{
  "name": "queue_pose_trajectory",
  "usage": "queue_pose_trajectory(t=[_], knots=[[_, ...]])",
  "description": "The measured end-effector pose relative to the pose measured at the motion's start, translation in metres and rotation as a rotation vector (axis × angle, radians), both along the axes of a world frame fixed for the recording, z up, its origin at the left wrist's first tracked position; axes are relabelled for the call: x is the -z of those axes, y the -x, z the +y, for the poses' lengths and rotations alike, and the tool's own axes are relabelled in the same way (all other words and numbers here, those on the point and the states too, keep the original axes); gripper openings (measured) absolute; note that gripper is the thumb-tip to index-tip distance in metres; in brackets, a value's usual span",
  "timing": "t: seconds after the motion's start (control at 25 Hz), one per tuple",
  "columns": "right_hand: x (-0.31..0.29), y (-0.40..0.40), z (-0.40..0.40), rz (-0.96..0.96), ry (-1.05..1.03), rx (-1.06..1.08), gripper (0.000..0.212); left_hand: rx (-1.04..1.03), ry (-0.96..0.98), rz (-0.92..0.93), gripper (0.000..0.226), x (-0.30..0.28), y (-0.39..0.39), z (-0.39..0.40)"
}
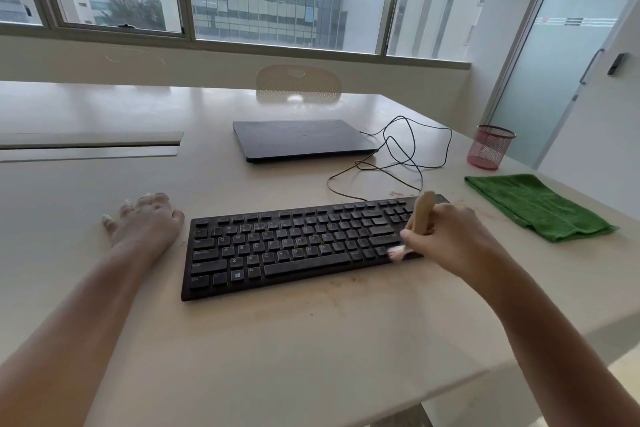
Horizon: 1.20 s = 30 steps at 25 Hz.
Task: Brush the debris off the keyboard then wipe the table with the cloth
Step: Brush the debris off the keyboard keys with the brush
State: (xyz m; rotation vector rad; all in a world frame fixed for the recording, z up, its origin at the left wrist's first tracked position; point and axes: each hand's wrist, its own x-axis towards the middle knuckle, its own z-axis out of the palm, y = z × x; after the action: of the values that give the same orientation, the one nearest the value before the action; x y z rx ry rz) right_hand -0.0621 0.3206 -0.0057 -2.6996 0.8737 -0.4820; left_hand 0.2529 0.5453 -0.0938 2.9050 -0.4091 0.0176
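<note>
Here the right hand (450, 239) is closed around the wooden handle of a small brush (420, 218), held steeply so that the pale bristles point down and toward the person, meeting the keys at the right end of the black keyboard (277, 246). The bristle tip is blurred, so the exact key it touches cannot be told. The steep hold appears suited to flicking grit out from between the keys rather than smearing it across them.

The left hand (145, 222) lies flat on the table (242, 357), fingers spread and gripping nothing, just beside the keyboard's left edge — probably as a brace for the body, since it does not touch the keyboard itself.

Brownish debris (332, 291) speckles the table along the keyboard's near edge, most of it below the space bar and to its right; a fainter scatter shows past the far right corner. This suggests the brushing step is in hand and the wiping step not yet begun.

The green cloth (536, 206) lies folded near the table's right edge, well apart from the keyboard and within reach of the brushing hand — placed, it seems, for the wipe to follow.

Behind the keyboard a closed laptop (301, 139) rests flat, with the keyboard's cable (408, 149) looped loosely beside it. A red mesh cup (490, 147) stands by the far right edge.
</note>
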Motion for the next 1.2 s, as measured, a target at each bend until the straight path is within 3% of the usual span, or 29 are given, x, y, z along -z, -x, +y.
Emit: queue_pose_trajectory(t=[0.04, 0.16, 0.24, 0.48, 0.56, 0.68, 0.8, 0.88, 0.96, 1.04, 1.2], knots=[[0.0, 0.0, -0.001, -0.04, -0.001, 0.022, 0.013, -0.001, 0.001, 0.002, 0.043, 0.0, 0.0, 0.0], [0.006, -0.008, 0.024, -0.225, -0.298, -0.218, 0.008, 0.002, 0.011, -0.004, 0.042, 0.001, -0.001, 0.0], [0.016, -0.006, 0.028, -0.207, -0.332, -0.272, 0.01, 0.012, 0.015, -0.009, 0.041, 0.0, 0.0, -0.001], [-0.001, 0.028, -0.052, -0.005, -0.074, 0.247, 0.013, 0.011, 0.013, -0.006, 0.043, 0.0, 0.002, -0.001], [-0.003, 0.029, -0.057, -0.068, -0.118, 0.22, 0.012, 0.016, 0.017, -0.004, 0.043, 0.0, 0.003, -0.002], [0.0, 0.025, -0.043, -0.1, -0.413, 0.001, 0.006, 0.011, 0.023, -0.003, 0.043, 0.0, 0.004, -0.002], [-0.001, 0.023, -0.065, 0.056, -0.165, 0.169, 0.01, 0.017, 0.022, -0.001, 0.043, -0.002, 0.005, -0.001], [-0.007, 0.021, -0.074, -0.042, -0.105, 0.234, 0.011, 0.014, 0.023, 0.001, 0.042, -0.002, 0.006, -0.001], [-0.007, 0.011, -0.069, -0.248, -0.237, 0.164, 0.01, 0.006, 0.024, 0.002, 0.042, -0.002, 0.005, 0.0], [0.0, -0.003, -0.06, -0.322, -0.32, 0.094, 0.011, 0.01, 0.025, 0.004, 0.042, -0.002, 0.005, 0.0], [0.0, -0.008, -0.055, -0.056, -0.405, 0.145, 0.02, 0.014, 0.034, -0.001, 0.042, -0.002, 0.006, -0.002]])
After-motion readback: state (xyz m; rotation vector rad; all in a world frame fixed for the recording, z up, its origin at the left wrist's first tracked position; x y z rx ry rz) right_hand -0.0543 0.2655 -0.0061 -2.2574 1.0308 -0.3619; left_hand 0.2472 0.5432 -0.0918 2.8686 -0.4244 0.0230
